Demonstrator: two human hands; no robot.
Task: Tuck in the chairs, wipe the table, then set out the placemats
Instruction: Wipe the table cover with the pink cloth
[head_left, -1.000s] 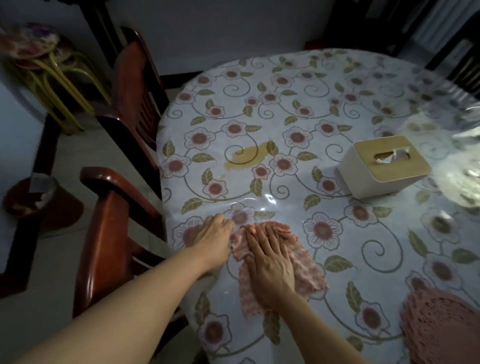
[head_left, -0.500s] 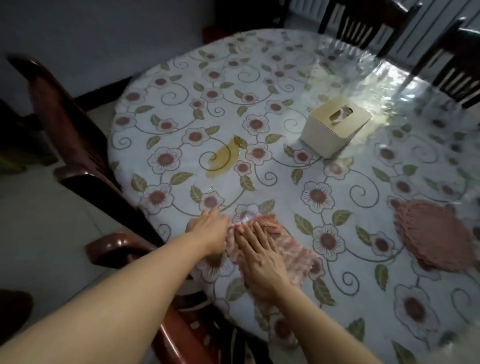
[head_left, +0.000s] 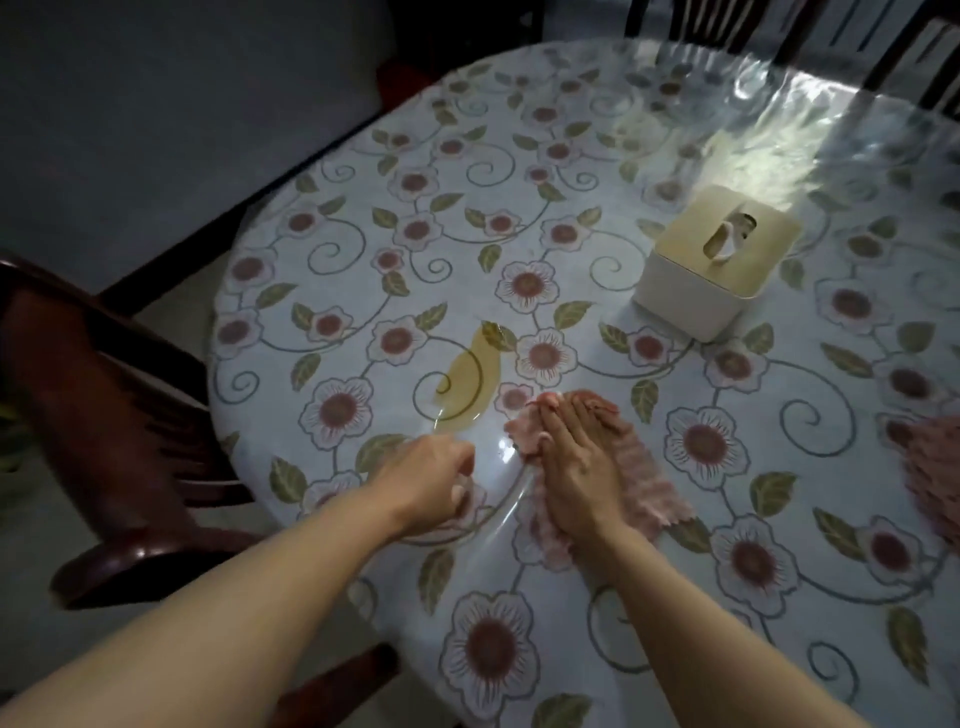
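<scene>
Showing no legible writing: tissue box (head_left: 717, 260)

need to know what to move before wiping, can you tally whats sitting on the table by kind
pink cloth: 1, under the right hand
tissue box: 1
pink placemat stack: 1, at the right edge, cut off by the frame
yellow spill: 1
total: 4

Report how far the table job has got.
Done: the chair at left looks tucked in. In hand: the right hand presses the pink cloth flat beside the yellow spill, not yet wiped; the left hand rests nearby. Left: the pink placemats remain stacked.
</scene>
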